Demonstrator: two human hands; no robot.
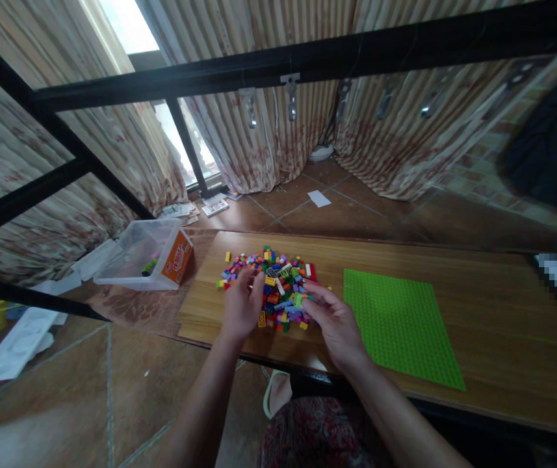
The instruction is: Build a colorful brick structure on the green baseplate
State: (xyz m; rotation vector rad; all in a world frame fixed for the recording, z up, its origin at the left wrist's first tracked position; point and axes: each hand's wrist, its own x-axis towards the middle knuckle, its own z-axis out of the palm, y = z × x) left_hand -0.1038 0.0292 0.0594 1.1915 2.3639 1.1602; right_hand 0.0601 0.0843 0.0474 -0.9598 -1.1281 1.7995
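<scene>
Our left hand [243,307] and right hand [336,325] are left of the green baseplate [400,325], at the loose bricks [274,298] heaped on the wooden table [507,325]. We curl the left partly; the right, nearer the baseplate, has fingers slightly parted by a lime brick [298,300]. We cannot tell whether either grips anything. Farther left of the baseplate sits 1 clear box [129,279] with an orange label [177,259].

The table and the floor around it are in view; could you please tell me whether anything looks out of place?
A white sheet of paper lies alone on the tiled floor beyond the table, as if dropped. The bricks heaped beside the left hand and right hand show no obvious damage.
</scene>
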